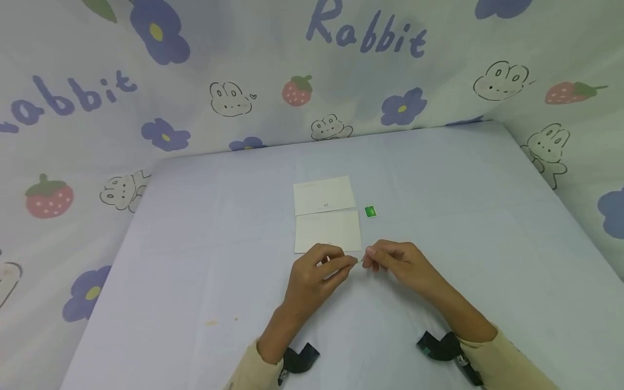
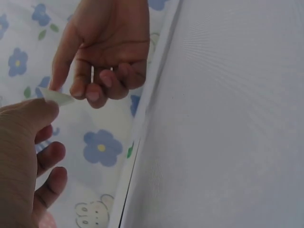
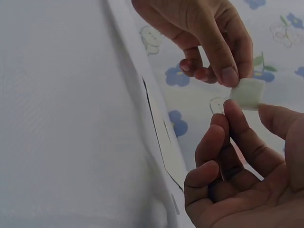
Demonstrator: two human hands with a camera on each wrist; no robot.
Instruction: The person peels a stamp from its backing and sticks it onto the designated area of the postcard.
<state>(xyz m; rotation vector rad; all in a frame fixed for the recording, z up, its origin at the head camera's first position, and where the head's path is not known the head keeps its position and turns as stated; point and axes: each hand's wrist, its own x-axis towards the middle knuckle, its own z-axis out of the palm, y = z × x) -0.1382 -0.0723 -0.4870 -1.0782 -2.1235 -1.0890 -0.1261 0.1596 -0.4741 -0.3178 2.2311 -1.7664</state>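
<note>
I located the slip between the two hands, above the desk and near the cards. The left hand pinched one corner between thumb and index finger; the right hand pinched the lower corners, thumb opposite index finger. I rated the slip very light, thin, flexible and prone to creasing. Correct hold, in my judgement, was fingertips at edges or corners, with minimal pressure.
</note>
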